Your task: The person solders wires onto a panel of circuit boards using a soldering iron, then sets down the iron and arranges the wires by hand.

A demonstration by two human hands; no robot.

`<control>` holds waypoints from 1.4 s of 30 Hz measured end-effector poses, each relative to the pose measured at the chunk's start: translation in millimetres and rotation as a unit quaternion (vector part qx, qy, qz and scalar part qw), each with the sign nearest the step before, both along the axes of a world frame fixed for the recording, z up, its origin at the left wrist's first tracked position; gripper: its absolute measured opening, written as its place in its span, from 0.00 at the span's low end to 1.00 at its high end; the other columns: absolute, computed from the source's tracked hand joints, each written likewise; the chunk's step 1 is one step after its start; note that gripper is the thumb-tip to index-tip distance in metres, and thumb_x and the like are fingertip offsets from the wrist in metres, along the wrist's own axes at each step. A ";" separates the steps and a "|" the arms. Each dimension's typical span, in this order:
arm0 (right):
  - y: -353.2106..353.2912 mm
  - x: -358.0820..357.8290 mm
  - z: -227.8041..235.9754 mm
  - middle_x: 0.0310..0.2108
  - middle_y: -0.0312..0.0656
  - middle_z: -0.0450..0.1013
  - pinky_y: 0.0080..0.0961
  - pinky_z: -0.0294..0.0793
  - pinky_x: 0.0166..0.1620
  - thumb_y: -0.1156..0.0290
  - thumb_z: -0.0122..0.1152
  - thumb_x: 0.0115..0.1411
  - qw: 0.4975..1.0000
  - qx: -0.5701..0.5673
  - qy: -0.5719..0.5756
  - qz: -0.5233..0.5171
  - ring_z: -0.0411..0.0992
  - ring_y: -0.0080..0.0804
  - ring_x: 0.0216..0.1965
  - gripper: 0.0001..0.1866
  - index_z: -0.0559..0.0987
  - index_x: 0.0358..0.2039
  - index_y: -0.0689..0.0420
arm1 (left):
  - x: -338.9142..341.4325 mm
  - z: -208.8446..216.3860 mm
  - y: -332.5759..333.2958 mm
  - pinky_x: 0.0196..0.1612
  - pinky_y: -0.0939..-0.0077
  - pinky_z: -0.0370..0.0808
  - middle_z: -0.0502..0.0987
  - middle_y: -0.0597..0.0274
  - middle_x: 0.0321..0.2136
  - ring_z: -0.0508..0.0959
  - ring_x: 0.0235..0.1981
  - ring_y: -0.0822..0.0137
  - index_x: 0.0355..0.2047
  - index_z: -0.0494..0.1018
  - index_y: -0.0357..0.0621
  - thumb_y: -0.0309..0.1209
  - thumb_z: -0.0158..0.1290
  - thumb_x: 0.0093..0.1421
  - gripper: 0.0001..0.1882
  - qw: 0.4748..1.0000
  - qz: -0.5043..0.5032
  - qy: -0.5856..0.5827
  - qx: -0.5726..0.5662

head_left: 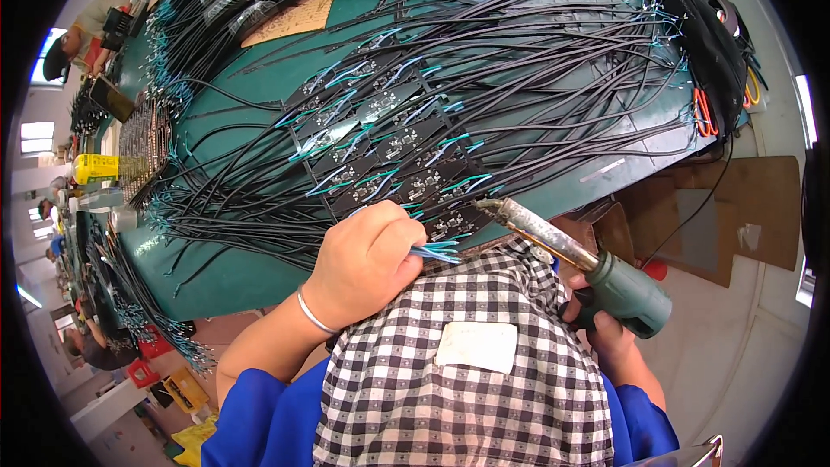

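Head — cables (251, 229), green table (207, 281), windows (36, 131)

My apron (467, 406) is checked black and white with a white patch (477, 347); my sleeves (264, 415) are blue. My tool handle (629, 294) is dark green, the wires (439, 251) blue and teal, cables (553, 78) and boards (403, 143) black, the table (220, 281) green.
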State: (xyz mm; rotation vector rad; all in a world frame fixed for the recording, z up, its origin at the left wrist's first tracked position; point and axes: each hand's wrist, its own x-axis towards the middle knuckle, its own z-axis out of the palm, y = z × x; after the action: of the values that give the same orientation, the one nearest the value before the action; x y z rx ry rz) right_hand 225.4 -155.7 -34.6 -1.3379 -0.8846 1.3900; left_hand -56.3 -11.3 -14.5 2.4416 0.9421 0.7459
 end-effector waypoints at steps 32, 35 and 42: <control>-11.1 12.5 -9.9 0.31 0.39 0.77 0.26 0.72 0.39 0.63 0.61 0.48 0.962 0.048 -0.255 0.081 0.76 0.35 0.33 0.18 0.76 0.38 0.58 | 8.0 -2.1 -2.3 0.17 0.73 0.63 0.61 0.65 0.18 0.66 0.16 0.68 0.36 0.77 0.42 0.24 0.56 0.45 0.15 0.995 0.009 0.056 0.085; -7.9 7.6 -8.0 0.37 0.40 0.76 0.29 0.74 0.40 0.64 0.61 0.44 0.926 0.076 -0.357 0.098 0.75 0.41 0.36 0.20 0.78 0.40 0.55 | 5.4 -4.2 -1.1 0.17 0.73 0.63 0.61 0.66 0.18 0.66 0.16 0.68 0.36 0.77 0.42 0.24 0.56 0.45 0.14 0.995 -0.001 0.045 0.090; 1.3 3.7 -8.1 0.37 0.42 0.76 0.29 0.74 0.40 0.65 0.61 0.44 0.887 0.163 -0.420 0.100 0.75 0.41 0.39 0.17 0.79 0.36 0.56 | 3.8 -3.5 1.5 0.17 0.73 0.64 0.63 0.66 0.19 0.68 0.17 0.68 0.35 0.77 0.43 0.23 0.57 0.43 0.15 0.997 -0.007 0.044 0.068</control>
State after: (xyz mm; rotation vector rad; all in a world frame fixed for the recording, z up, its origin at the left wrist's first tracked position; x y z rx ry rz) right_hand 229.1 -154.4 -42.6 -1.6167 -1.7828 0.7003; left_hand -52.5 -9.8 -18.0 2.6150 0.9337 0.7237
